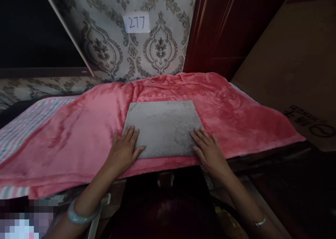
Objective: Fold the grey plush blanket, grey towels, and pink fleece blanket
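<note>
A grey rectangular cloth (162,127) with a soft, plush look lies flat on a pink fleece blanket (86,127). My left hand (124,149) rests on its near left corner, fingers stretched out and slightly apart. On the opposite side, my right hand (208,149) lies flat over the near right edge with its fingers spread. Neither hand grips anything. The blanket is wrinkled behind the cloth, and its front edge runs just below both hands.
A striped cloth (34,123) shows under the blanket at the left. Behind stands a patterned wall with a paper (137,22) marked 277. A dark screen (39,32) is at the upper left, a red wooden panel (223,28) and a large cardboard box (294,63) at the right.
</note>
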A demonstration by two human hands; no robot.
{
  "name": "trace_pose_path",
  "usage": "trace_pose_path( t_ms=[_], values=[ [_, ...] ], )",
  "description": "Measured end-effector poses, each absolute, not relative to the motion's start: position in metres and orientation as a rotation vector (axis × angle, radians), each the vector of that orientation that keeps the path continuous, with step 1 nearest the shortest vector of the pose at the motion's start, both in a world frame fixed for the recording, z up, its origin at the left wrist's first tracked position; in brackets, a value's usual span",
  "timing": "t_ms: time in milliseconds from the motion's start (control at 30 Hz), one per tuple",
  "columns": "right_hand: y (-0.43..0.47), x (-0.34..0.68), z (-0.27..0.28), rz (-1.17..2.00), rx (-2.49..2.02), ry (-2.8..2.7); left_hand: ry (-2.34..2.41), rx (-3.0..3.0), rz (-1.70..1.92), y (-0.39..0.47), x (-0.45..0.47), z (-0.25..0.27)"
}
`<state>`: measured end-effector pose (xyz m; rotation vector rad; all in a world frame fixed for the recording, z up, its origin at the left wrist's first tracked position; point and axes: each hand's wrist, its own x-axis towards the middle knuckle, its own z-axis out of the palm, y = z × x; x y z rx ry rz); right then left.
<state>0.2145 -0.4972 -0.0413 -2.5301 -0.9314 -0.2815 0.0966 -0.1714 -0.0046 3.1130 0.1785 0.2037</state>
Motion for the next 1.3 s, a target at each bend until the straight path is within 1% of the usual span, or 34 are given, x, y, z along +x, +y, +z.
trace_pose_path(
  t_ms=[100, 200, 267, 333, 467, 567, 667, 933, 1100, 1300],
  values=[
    [-0.498, 0.221, -0.042, -0.401, -2.418, -0.78, 0.092, 3.095, 0.224, -0.202, 0.108, 0.007],
    [-0.493, 0.231, -0.045, -0.442, -2.324, -0.702, -0.215, 3.033, 0.23, -0.258, 0.133, 0.013],
    [-0.492, 0.234, -0.052, -0.436, -2.26, -0.682, -0.483, 2.964, 0.249, -0.296, 0.152, 0.01],
    [-0.494, 0.235, -0.06, -0.423, -2.199, -0.666, -0.629, 2.909, 0.283, -0.324, 0.169, 0.001],
    [-0.5, 0.232, -0.074, -0.436, -2.153, -0.634, -0.604, 2.905, 0.228, -0.344, 0.183, -0.014],
    [-0.5, 0.231, -0.077, -0.466, -2.14, -0.631, -0.479, 2.951, 0.186, -0.335, 0.177, -0.016],
    [-0.499, 0.23, -0.076, -0.48, -2.13, -0.635, -0.309, 3.023, 0.18, -0.308, 0.159, -0.015],
    [-0.498, 0.229, -0.076, -0.479, -2.118, -0.645, 0.143, 3.062, 0.339, -0.186, 0.079, -0.023],
    [-0.497, 0.233, -0.081, -0.502, -2.086, -0.653, 0.395, 2.728, 0.403, -0.144, 0.054, -0.015],
    [-0.5, 0.246, -0.075, -0.4, -2.14, -0.628, 0.602, 2.232, 0.41, -0.135, 0.069, 0.008]
  ],
)
